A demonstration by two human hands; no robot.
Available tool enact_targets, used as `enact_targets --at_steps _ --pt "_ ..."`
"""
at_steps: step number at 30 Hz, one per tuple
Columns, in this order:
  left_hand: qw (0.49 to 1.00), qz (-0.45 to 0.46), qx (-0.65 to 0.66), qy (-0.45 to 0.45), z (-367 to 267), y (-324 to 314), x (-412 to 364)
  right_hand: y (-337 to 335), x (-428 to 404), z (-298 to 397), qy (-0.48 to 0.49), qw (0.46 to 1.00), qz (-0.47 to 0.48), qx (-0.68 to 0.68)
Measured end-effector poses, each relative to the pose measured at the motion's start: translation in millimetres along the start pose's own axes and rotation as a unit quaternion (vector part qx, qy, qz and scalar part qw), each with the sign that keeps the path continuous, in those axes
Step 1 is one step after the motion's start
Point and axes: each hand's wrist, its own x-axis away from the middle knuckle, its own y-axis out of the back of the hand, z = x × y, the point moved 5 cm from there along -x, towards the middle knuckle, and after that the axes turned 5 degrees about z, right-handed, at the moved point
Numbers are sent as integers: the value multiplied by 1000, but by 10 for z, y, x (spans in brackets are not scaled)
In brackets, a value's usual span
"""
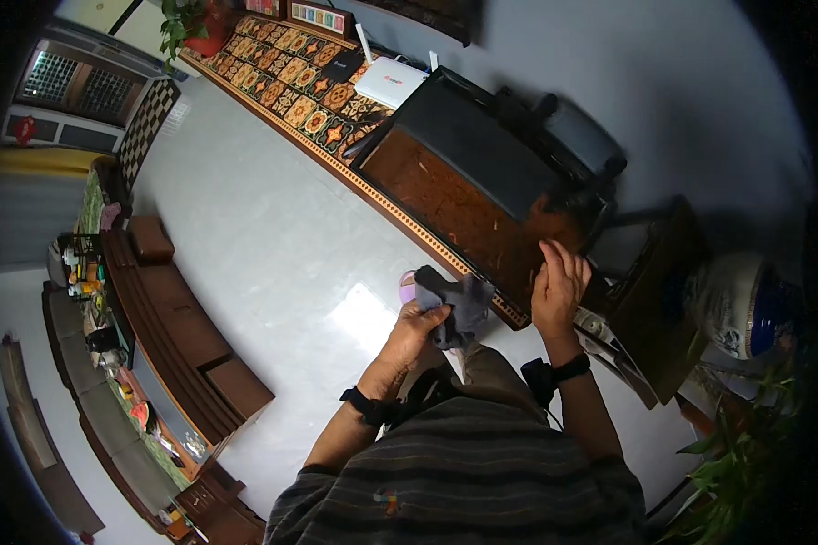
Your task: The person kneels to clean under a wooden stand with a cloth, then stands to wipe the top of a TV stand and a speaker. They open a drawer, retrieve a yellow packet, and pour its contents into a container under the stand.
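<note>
My left hand (412,334) grips a bunched grey cloth (469,303), with the thumb on top of it. The cloth hangs by the front edge of a low cabinet with a patterned cover (300,112). My right hand (560,286) holds nothing; its fingers point away from me, some slightly apart. It is over or beside the near right corner of a large black-rimmed object (443,211) with a glossy brown surface and a dark grey panel behind. Whether the fingertips touch that surface I cannot tell.
A white router (390,82) and a black box (343,65) sit on the cabinet, beside a potted plant (208,34). To the right are a blue-and-white ceramic vase (750,306) and green leaves (716,470). A brown wooden bench (177,306) stands left, across the pale floor (259,197).
</note>
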Motion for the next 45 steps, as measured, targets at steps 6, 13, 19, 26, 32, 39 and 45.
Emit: enact_targets --at_steps 6,13,19,26,32,39,45 --pt "994 -50 98 -21 -19 -17 -37 13 -5 -5 -2 1000 -4 -11" --pt "967 -181 -139 -110 -66 191 -114 20 -21 -16 5 1000 0 -27" --pt "949 -175 -179 -192 -118 -7 -305 55 -23 11 21 999 -39 -20" --pt "706 -107 -575 -400 -499 -377 -389 20 -11 -28 9 999 -18 -36" --pt "653 -30 -662 -366 -664 -446 -377 30 -9 -23 12 999 -14 -46" --pt "630 -4 -716 -300 -585 -460 -416 31 -13 -19 10 999 -15 -49" --pt "628 25 -720 -295 -370 -581 -388 25 -13 -12 7 998 -20 -52"
